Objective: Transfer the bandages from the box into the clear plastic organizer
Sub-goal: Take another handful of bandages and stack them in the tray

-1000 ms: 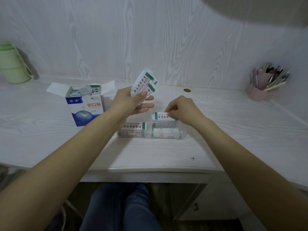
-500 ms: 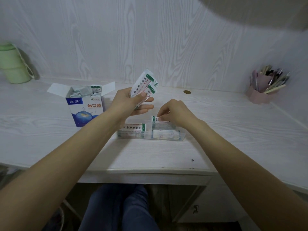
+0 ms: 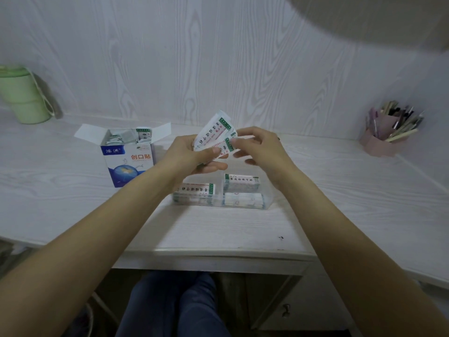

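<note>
1. Knees in blue trousers (image 3: 170, 305), under the bench edge; a cabinet door with a small knob (image 3: 286, 307) to their right.
2. Bench (image 3: 218, 229), white wood-grain top, pale rounded front edge; one small dark mark (image 3: 281, 238) near the front.
3. Clear plastic organizer (image 3: 267, 200), lying on the bench below the hands. Its compartments hold stacked bandages: one stack at left (image 3: 196, 190), one at back right (image 3: 241, 182), one at front right (image 3: 243, 200). Wrappers are white with a green end band and dark and red print, too small to read.
4. Left hand (image 3: 192, 154), raised above the organizer, thumb and curled fingers gripping a fanned bunch of bandages (image 3: 213, 135).
5. Right hand (image 3: 257, 147), just beside the left, fingertips pinching the end of the nearest wrapper in the bunch.
6. Box (image 3: 128, 164), blue and white, standing left of the hands with flaps open and more bandages inside. Red characters on its front read 创口贴; the blue panel above them carries white writing too small to make out.
7. Brass-coloured disc (image 3: 279, 138), partly seen behind the right hand.
8. Pink holder of pens (image 3: 386, 139), far right by the wall.
9. Green lidded cup (image 3: 23, 96), far left.
10. Wall (image 3: 218, 57), white wood-grain panelling.
</note>
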The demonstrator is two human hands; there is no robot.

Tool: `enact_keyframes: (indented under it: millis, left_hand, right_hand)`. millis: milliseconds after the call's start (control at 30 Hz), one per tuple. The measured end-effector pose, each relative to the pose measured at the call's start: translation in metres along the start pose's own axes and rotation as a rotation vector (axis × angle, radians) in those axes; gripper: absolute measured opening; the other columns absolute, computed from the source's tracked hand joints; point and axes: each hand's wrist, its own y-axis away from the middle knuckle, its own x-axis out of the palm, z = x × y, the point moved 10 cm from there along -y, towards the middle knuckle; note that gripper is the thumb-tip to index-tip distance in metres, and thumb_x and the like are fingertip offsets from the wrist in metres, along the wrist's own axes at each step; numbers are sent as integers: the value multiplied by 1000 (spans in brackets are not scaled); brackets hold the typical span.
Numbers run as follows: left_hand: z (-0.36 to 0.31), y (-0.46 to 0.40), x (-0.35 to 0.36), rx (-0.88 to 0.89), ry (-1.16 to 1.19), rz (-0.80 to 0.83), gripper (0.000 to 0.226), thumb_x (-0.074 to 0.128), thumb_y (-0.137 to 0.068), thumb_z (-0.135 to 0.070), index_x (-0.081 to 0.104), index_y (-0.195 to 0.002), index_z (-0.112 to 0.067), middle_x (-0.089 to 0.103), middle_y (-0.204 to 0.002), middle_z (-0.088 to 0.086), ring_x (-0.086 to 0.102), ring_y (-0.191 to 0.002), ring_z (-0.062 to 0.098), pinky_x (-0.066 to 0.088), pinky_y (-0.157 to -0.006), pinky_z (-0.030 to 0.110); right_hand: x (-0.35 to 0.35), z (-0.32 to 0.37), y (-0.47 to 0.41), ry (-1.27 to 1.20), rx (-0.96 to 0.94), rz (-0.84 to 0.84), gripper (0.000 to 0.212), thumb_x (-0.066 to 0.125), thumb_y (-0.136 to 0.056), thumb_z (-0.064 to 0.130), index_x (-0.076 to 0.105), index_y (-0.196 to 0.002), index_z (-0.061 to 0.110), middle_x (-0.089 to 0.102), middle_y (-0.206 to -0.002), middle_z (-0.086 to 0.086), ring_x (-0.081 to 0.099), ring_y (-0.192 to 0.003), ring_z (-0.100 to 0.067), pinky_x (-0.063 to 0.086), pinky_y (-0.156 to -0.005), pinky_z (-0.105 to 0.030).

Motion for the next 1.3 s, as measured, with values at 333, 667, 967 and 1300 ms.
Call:
enact_keyframes:
  millis: [333, 667, 967, 1300]
  left_hand:
    - [0, 2, 6, -14, -37, 40, 28, 49, -97, -19, 61, -115, -2, 70, -102, 16, 71, -88, 26, 58, -70, 24]
    - [-15, -1, -24, 128, -231, -264, 24, 57, -93, -9, 60, -114, 1, 66, -100, 5, 71, -76, 23, 59, -75, 38]
    - [-7, -3, -22, 92, -165, -258, 26, 52, -95, -7, 57, -118, 2, 69, -84, 11, 73, -72, 21, 59, -76, 31]
    - [-6, -4, -18, 93, -151, -240, 29, 54, -94, -6, 55, -121, 3, 68, -83, 6, 73, -76, 24, 57, -83, 39]
  right_hand:
    - [-2, -5, 6, -171, -2, -46, 17, 76, -75, 0, 64, -84, 7, 72, -71, -1, 70, -66, -11, 53, -62, -17]
    - [-23, -24, 1, -112, 62, -170, 15, 75, -75, 0, 72, -85, 10, 70, -71, -3, 66, -67, -12, 54, -67, -20]
    - [-37, -47, 0, 52, 151, -223, 11, 76, -76, 3, 70, -71, 11, 66, -66, -1, 59, -55, -6, 47, -54, -12]
    - [-9, -45, -6, 652, 39, -32, 6, 74, -77, 13, 72, -74, 18, 63, -69, 7, 60, -77, -12, 50, -66, -29]
